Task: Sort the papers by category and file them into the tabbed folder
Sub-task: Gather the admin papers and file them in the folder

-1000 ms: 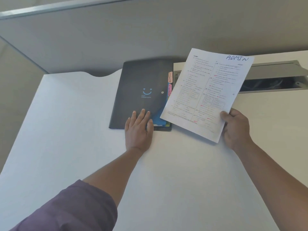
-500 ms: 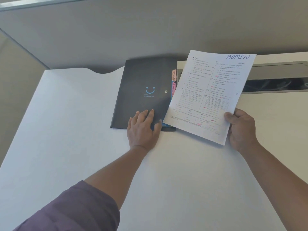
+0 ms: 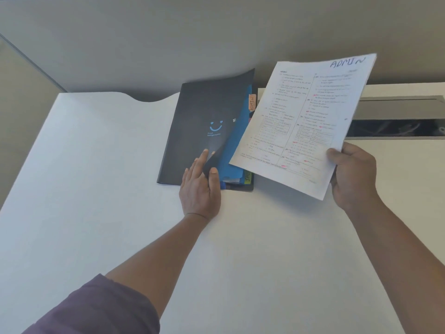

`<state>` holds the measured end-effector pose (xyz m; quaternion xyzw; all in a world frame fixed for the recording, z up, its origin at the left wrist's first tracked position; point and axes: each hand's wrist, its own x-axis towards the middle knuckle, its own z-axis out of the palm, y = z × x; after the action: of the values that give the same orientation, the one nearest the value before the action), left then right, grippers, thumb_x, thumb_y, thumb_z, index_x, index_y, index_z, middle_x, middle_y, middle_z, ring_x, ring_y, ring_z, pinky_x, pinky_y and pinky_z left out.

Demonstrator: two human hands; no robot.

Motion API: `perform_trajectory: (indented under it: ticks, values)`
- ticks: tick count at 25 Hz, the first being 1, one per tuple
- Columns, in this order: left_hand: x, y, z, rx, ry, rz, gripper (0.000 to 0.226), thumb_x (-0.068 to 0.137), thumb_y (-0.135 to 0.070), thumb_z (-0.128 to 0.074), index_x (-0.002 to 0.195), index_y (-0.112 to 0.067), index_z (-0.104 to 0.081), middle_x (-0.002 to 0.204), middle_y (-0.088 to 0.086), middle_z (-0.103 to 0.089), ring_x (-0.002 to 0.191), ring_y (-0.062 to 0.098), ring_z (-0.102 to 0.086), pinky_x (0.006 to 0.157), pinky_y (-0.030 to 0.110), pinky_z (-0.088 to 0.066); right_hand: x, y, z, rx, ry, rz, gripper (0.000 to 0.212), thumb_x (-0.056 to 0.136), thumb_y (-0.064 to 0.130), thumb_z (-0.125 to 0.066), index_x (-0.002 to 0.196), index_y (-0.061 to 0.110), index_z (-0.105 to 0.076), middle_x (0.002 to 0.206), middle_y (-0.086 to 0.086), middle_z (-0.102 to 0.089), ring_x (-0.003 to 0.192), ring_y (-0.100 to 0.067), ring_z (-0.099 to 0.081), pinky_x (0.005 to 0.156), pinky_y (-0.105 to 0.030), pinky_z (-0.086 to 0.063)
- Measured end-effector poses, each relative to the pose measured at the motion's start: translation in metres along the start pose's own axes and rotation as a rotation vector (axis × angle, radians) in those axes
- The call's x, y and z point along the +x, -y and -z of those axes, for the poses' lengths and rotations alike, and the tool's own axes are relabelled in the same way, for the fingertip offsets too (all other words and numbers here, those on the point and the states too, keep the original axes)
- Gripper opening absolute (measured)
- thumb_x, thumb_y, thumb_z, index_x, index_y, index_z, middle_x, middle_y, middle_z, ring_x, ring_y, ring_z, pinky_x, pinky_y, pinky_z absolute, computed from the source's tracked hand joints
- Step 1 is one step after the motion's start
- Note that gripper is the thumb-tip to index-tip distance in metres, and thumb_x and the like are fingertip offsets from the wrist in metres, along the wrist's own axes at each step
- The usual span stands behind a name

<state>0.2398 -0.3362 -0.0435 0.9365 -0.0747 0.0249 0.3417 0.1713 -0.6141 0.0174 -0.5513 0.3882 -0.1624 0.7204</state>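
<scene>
A black tabbed folder (image 3: 199,121) with a blue smiley lies on the white desk (image 3: 96,189). My left hand (image 3: 199,191) pinches the near right corner of its cover, which is lifted and curled back. Blue dividers (image 3: 237,150) show underneath, with an orange tab reading ADMIN (image 3: 252,102) and a green tab (image 3: 247,177) at the near edge. My right hand (image 3: 352,174) holds a thin stack of printed papers (image 3: 303,121) by the near right corner, above the desk to the right of the folder. ADMIN is handwritten across the top sheet.
A grey partition wall (image 3: 216,32) runs behind the desk. An open cable tray with a metal lid (image 3: 397,116) is set into the desk at the far right, partly behind the papers. A purple sleeve (image 3: 96,309) covers my left upper arm.
My left hand went from lying flat on the folder to gripping the cover's corner and lifting it, baring the blue dividers. The papers rose and tilted slightly in my right hand.
</scene>
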Motion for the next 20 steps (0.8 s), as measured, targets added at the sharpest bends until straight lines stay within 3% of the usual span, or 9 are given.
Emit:
perform_trajectory:
  ticks: [5,7,12,16,18,20]
  values:
    - [-0.001,-0.006,0.004,-0.027,0.011,0.005,0.049,0.102,-0.04,-0.026,0.053,-0.033,-0.032,0.16,-0.02,-0.043,0.144,0.018,-0.043,0.113,0.051,-0.041,-0.004,0.012,-0.014,-0.158,0.014,0.097,0.039,0.097,-0.002,-0.054,0.092,0.027,-0.078,0.103,0.009,-0.08,0.109,-0.027,-0.074,0.095,-0.046,-0.06]
    - [-0.001,-0.007,0.005,-0.041,-0.001,-0.007,0.052,0.103,-0.035,-0.03,0.051,-0.035,-0.032,0.159,-0.017,-0.045,0.141,0.021,-0.046,0.109,0.055,-0.044,-0.005,0.011,-0.02,-0.213,0.03,0.092,0.038,0.097,-0.001,-0.054,0.091,0.029,-0.077,0.105,0.008,-0.079,0.106,-0.026,-0.074,0.094,-0.046,-0.06]
    - [0.001,-0.001,0.001,-0.022,0.013,-0.011,0.046,0.099,-0.046,-0.02,0.059,-0.03,-0.036,0.158,-0.02,-0.045,0.135,0.024,-0.05,0.104,0.056,-0.047,-0.003,0.012,-0.035,-0.292,0.05,0.026,0.035,0.097,-0.002,-0.055,0.089,0.026,-0.074,0.104,0.005,-0.078,0.104,-0.026,-0.075,0.092,-0.044,-0.061]
    - [0.001,0.004,-0.004,0.012,0.014,-0.043,0.048,0.101,-0.044,-0.021,0.062,-0.026,-0.042,0.158,-0.018,-0.045,0.146,0.019,-0.042,0.114,0.052,-0.04,-0.002,0.02,-0.051,-0.334,0.105,-0.012,0.035,0.098,-0.003,-0.053,0.085,0.023,-0.072,0.098,0.006,-0.077,0.095,-0.022,-0.075,0.085,-0.041,-0.06]
    - [0.001,0.007,-0.007,0.03,0.038,-0.05,0.059,0.103,-0.045,-0.02,0.079,-0.015,-0.065,0.159,-0.018,-0.044,0.151,0.017,-0.036,0.121,0.049,-0.031,-0.003,0.023,-0.062,-0.362,0.132,-0.025,0.036,0.099,-0.004,-0.052,0.083,0.022,-0.071,0.094,0.008,-0.076,0.088,-0.017,-0.073,0.08,-0.038,-0.061]
    - [0.003,0.009,-0.008,0.051,0.06,-0.065,0.066,0.103,-0.046,-0.018,0.11,-0.009,-0.072,0.161,-0.017,-0.041,0.153,0.016,-0.031,0.126,0.046,-0.022,-0.004,0.022,-0.073,-0.382,0.162,-0.036,0.036,0.1,-0.004,-0.051,0.082,0.022,-0.069,0.094,0.008,-0.075,0.084,-0.014,-0.072,0.077,-0.035,-0.06]
